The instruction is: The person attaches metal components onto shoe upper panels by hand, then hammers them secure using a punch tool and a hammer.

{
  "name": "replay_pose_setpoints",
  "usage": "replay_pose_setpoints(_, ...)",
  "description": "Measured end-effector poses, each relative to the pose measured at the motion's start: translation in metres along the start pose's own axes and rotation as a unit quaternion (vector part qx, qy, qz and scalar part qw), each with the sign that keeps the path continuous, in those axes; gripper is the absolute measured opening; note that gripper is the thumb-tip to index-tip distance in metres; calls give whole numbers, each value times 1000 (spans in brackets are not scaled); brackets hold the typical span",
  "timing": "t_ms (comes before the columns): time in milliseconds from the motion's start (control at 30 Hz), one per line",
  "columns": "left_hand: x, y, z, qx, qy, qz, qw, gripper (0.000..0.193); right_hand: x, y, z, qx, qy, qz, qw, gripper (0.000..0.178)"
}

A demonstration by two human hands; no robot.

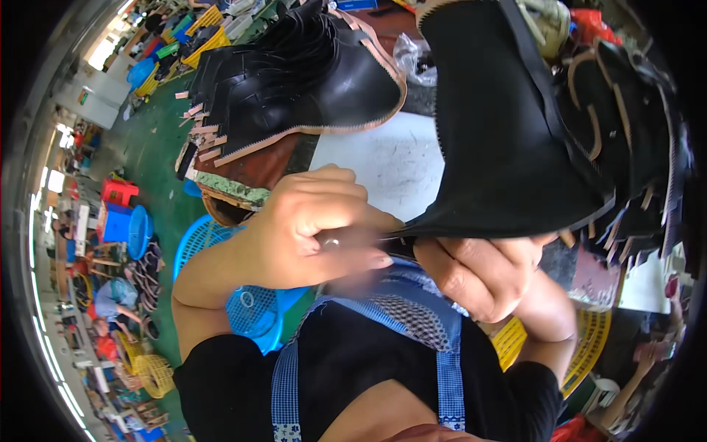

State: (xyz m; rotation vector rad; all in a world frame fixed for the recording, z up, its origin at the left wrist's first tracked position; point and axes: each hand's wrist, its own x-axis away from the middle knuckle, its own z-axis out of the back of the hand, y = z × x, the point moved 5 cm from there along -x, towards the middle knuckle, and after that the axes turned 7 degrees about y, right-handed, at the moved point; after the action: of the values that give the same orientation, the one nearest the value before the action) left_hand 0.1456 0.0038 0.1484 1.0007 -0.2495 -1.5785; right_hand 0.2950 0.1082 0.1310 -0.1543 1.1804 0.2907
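Note:
A large black boot upper (501, 132), seemingly leather and with a finely notched edge, stands up over the table in front of me. My right hand (479, 276) is closed on its lower edge, fingers curled beneath the material. At the pointed left corner of the upper, my left hand (317, 228) is closed, thumb stretched toward the right. Something small, dark and shiny shows between the thumb and fingers; motion blur hides what it is. Both hands are close together, just in front of my apron (412, 309).
A pile of black uppers with tan edging (309, 96) lies at the back left, and more black pieces (626, 132) are heaped at right. Between them is a white board (375, 158). Blue baskets (254, 313) stand at lower left, a yellow basket (589, 342) at lower right.

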Motion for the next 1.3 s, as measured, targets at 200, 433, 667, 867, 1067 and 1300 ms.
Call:
replay_pose_setpoints(200,12,-15,-11,28,32,57,997,26,7,5,-6,38,-50,-3,998,21)
replay_pose_setpoints(433,9,-19,-15,83,24,129,988,18,4,15,-8,-1,-71,-29,997,21)
replay_pose_setpoints(667,-6,5,-19,-226,21,-81,970,25,7,29,-2,78,-60,-48,994,37)
replay_pose_setpoints(867,-40,-21,-4,-361,70,-254,895,39,-41,58,10,158,-39,30,986,55)
replay_pose_setpoints(1067,21,-109,-47,-386,-19,-228,894,38,63,136,57,116,-48,-364,923,24)
replay_pose_setpoints(1300,82,-123,-80,-385,-61,-101,915,51,207,174,-3,186,-354,-270,876,38)
